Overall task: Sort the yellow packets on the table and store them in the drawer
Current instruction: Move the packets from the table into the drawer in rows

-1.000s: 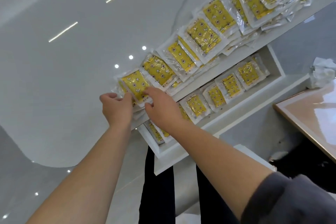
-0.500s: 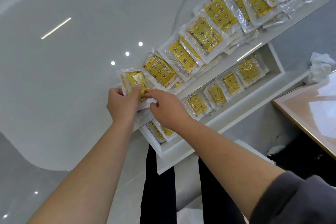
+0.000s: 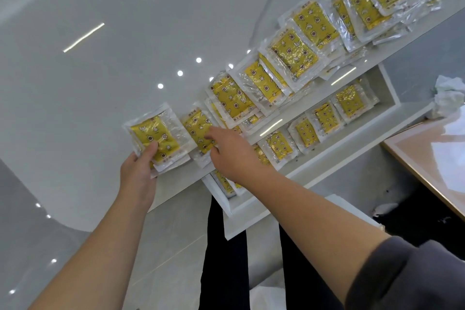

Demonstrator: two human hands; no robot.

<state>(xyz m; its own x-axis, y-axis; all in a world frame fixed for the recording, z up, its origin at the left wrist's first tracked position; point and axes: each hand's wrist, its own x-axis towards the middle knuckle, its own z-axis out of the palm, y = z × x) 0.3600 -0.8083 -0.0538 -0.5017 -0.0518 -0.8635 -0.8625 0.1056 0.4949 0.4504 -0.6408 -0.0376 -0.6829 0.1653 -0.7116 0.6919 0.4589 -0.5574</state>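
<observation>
On table [image 3: 100, 108], near edge: our left hand [image 3: 137, 173] pinches packet stack [image 3: 153, 137]; right hand [image 3: 227, 152], fingers straight, rests on next packet [image 3: 197, 131], just right of stack.

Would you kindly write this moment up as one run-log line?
left hand: grips packet stack | right hand: touches neighbouring packet | drawer: open, holds packets

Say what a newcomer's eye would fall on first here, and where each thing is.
A long overlapping row of yellow packets runs slantwise along the edge of the white table. At its near end the left hand holds a small stack of packets while the right hand touches the next packet. Below, the open drawer holds more.
</observation>
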